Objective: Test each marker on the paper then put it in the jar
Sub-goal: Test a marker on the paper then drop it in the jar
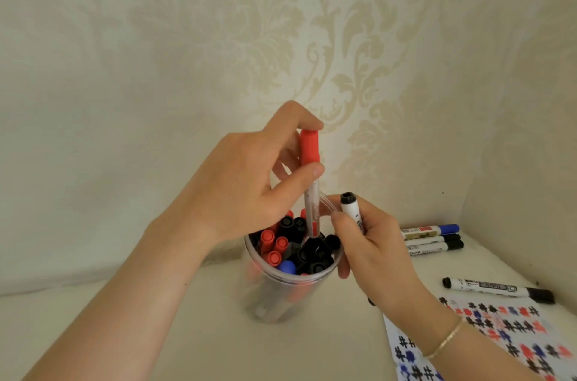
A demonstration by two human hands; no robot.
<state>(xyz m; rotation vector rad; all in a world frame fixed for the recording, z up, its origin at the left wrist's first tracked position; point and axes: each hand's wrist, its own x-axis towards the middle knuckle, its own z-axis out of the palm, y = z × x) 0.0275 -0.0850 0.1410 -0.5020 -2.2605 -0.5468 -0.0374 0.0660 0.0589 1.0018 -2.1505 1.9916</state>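
A clear plastic jar (274, 296) stands at the centre of the table, packed with several red, black and blue capped markers. My left hand (243, 187) pinches a red-capped marker (310, 159) upright, its lower end inside the jar's mouth. My right hand (371, 246) rests against the jar's right rim and holds a white marker with a black end (351, 209) pointing up. The test paper (512, 340), covered in black, red and blue marks, lies at the lower right under my right forearm.
Three markers (432, 238), one with a blue cap and two with black caps, lie side by side at the right near the wall. Another black marker (499, 287) lies just above the paper. A patterned wall rises close behind the jar.
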